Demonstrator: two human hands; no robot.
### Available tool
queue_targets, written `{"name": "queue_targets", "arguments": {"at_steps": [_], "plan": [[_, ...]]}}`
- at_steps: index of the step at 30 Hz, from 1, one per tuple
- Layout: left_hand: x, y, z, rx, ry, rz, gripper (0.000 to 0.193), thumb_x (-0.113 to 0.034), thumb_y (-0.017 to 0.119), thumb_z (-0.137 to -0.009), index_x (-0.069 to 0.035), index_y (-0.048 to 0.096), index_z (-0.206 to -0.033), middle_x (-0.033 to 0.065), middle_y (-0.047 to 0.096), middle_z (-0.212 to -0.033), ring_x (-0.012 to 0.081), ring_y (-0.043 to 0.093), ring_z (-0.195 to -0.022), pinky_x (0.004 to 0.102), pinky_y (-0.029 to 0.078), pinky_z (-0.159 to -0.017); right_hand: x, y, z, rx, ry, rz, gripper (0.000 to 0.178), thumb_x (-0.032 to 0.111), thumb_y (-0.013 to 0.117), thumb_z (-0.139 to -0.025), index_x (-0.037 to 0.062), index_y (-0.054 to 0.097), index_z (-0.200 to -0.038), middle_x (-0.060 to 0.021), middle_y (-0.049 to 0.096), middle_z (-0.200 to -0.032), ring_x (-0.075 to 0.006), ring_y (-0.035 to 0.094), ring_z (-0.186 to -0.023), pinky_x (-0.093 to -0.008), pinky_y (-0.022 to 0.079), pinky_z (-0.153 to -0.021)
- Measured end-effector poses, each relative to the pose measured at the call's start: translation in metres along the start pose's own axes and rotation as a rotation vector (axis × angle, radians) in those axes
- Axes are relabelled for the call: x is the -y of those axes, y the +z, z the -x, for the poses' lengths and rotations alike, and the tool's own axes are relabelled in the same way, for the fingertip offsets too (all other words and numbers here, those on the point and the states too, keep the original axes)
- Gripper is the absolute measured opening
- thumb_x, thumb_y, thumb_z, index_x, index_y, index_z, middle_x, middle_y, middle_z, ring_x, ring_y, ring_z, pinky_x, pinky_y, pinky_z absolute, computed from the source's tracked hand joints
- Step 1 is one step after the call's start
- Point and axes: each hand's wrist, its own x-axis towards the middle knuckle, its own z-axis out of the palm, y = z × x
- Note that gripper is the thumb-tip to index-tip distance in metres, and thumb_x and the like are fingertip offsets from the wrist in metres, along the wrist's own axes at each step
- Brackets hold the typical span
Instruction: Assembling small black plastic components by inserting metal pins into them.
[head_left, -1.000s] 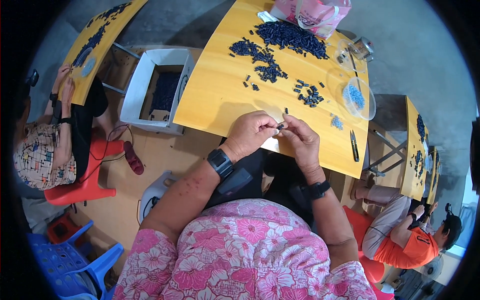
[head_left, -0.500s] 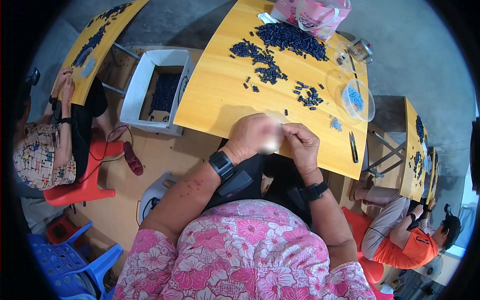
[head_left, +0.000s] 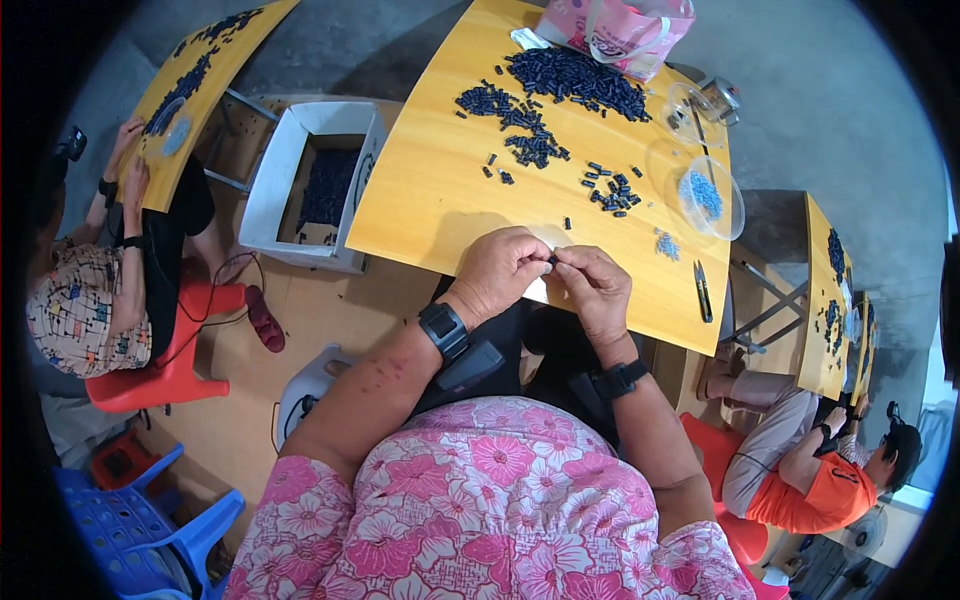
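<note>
My left hand (head_left: 500, 264) and my right hand (head_left: 595, 287) meet at the near edge of the yellow table (head_left: 420, 215). Pinched between the fingertips of both is a small dark cylindrical piece (head_left: 553, 260), mostly covered by the fingers. A single piece like it (head_left: 567, 223) stands just beyond the hands. Farther off lie a loose group of dark pieces (head_left: 612, 192), a middle cluster (head_left: 530, 135) and a big pile (head_left: 580, 82). Small pale-blue parts (head_left: 667, 244) are scattered right of my right hand, and a clear round tub (head_left: 735, 205) holds more blue parts (head_left: 704, 195).
Black-handled snips (head_left: 703, 292) lie near the table's right edge. A pink bag (head_left: 625, 35) and a metal canister (head_left: 720, 100) stand at the back. On the floor to the left is a white box (head_left: 265, 205) of dark pieces. People work at tables on both sides.
My fingertips have come together around the dark piece, and my right hand has shifted slightly left. On the left, the other person's hands have moved a little apart.
</note>
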Motion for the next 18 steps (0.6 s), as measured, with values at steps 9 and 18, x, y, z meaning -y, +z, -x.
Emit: {"name": "queue_targets", "arguments": {"at_steps": [9, 18], "plan": [[0.000, 0.005, 0.002, -0.062, 0.173, -0.223, 0.006, -0.011, 0.068, -0.077, -0.005, 0.069, -0.080, 0.0107, 0.064, -0.080, 0.0310, 0.062, -0.079, 0.0393, 0.051, -0.070, -0.001, 0.002, 0.000, 0.001, -0.063, 0.068, 0.011, -0.007, 0.068, -0.080, -0.0014, 0.072, -0.089, -0.0089, 0.068, -0.092, -0.0188, 0.064, -0.087, -0.0284, 0.051, -0.080], [-0.001, 0.008, 0.006, -0.117, 0.224, -0.266, 0.004, -0.011, 0.071, -0.074, -0.007, 0.069, -0.076, 0.0073, 0.064, -0.078, 0.0292, 0.061, -0.077, 0.0389, 0.050, -0.068, 0.003, -0.001, 0.001, 0.034, 0.018, -0.030, 0.009, -0.009, 0.067, -0.079, -0.0018, 0.068, -0.084, -0.0079, 0.065, -0.091, -0.0176, 0.063, -0.087, -0.0282, 0.050, -0.081]]}}
